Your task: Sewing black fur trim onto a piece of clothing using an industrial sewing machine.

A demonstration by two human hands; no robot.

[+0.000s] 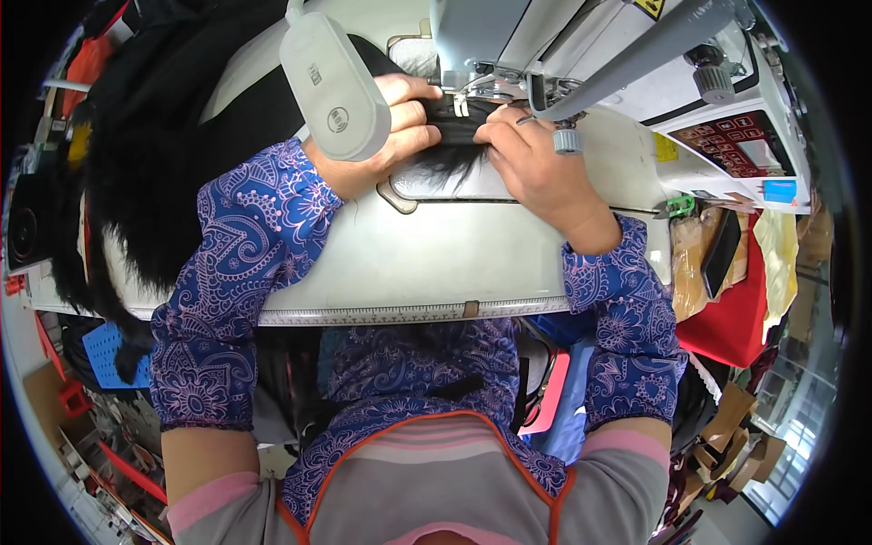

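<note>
Warning triangle (651, 7): machine (474, 34) | ruler scale (381, 315): table (436, 259) | round symbol (338, 120): pale pod (343, 86)

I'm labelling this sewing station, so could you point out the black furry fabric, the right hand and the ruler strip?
Black furry fabric (154, 182), head view: furry part left of the machine.
Right hand (547, 171), head view: back of the hand.
Ruler strip (409, 313), head view: middle stretch.

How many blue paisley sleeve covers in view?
2: the left sleeve cover, ending at the left hand's wrist; the right sleeve cover, ending at the right hand's wrist.
</note>
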